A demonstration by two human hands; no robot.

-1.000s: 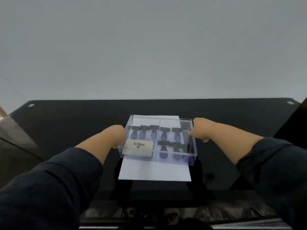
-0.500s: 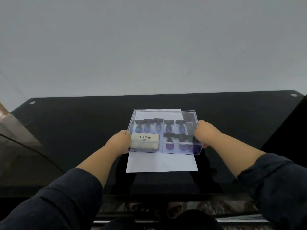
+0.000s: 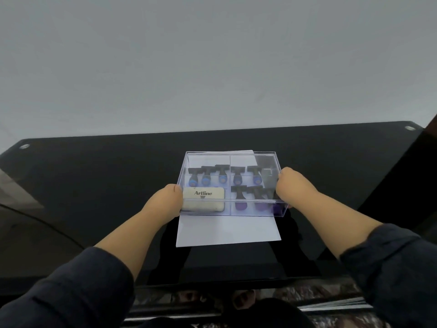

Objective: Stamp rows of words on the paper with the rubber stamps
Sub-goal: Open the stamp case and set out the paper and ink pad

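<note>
The clear box [image 3: 233, 185] sits over the far part of the paper [image 3: 228, 229] on the desk [image 3: 94, 185], its long axis left-right. Inside, rubber stamps [image 3: 222, 174] lie handles toward the person beside an ink pad [image 3: 203, 200]. The left hand [image 3: 165, 202] and right hand [image 3: 287, 185] grip its 2 short sides.

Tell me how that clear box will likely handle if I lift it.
The clear box looks rigid, so it should keep its shape. Its smooth walls may be slippery. The stamps and ink pad lie loose inside and would probably slide if tilted.
</note>
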